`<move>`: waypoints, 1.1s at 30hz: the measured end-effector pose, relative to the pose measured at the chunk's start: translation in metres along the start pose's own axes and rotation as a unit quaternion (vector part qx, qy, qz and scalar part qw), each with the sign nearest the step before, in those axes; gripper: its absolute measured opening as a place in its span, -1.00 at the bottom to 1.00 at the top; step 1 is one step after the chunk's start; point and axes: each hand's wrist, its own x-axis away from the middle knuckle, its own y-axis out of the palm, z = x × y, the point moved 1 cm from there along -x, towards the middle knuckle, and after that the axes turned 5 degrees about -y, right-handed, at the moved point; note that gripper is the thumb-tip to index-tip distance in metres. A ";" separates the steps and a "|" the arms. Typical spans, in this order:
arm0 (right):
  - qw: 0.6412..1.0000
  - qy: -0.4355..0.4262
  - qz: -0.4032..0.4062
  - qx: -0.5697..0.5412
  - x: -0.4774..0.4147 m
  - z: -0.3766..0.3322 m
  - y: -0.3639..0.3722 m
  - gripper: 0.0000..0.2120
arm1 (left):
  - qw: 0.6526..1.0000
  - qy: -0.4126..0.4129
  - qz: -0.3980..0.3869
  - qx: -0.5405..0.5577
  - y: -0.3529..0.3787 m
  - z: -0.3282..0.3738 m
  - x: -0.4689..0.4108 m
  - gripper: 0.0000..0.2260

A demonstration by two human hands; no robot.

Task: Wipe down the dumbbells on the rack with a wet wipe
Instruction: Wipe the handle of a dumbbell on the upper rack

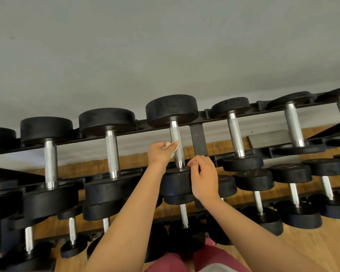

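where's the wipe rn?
Head view, centre: the wet wipe is bunched in the left hand, pressed against the knurled handle of the top-row dumbbell.

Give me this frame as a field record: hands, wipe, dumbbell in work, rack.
left hand: holds wipe, pressed on the handle
right hand: on near head of same dumbbell, holding nothing
handle: knurled metal, wipe touches its lower half
dumbbell: top tier, far head toward the wall
rack: black, several tiers, full of dumbbells
floor: wood
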 end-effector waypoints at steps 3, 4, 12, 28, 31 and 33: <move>1.000 0.005 -0.001 0.003 0.000 0.000 0.000 -0.64 | 1.000 0.004 0.001 -0.002 0.004 0.006 -0.001 -0.78; 1.000 0.003 0.000 0.002 0.000 0.000 0.000 -0.64 | 1.000 0.008 0.011 0.005 0.004 0.002 0.000 -0.77; 1.000 0.004 -0.002 0.007 0.000 0.000 0.000 -0.64 | 0.999 0.014 0.031 0.014 0.011 0.009 -0.004 -0.74; 1.000 0.007 -0.003 0.006 -0.001 -0.002 0.000 -0.64 | 0.991 0.009 0.076 0.112 0.022 0.009 -0.004 -0.77; 1.000 0.009 -0.004 0.009 0.000 -0.001 -0.001 -0.62 | 0.986 0.021 0.100 0.128 0.018 0.007 -0.005 -0.77; 1.000 0.007 -0.004 0.007 -0.001 -0.001 -0.001 -0.63 | 0.985 0.010 0.094 0.147 0.020 0.012 -0.007 -0.79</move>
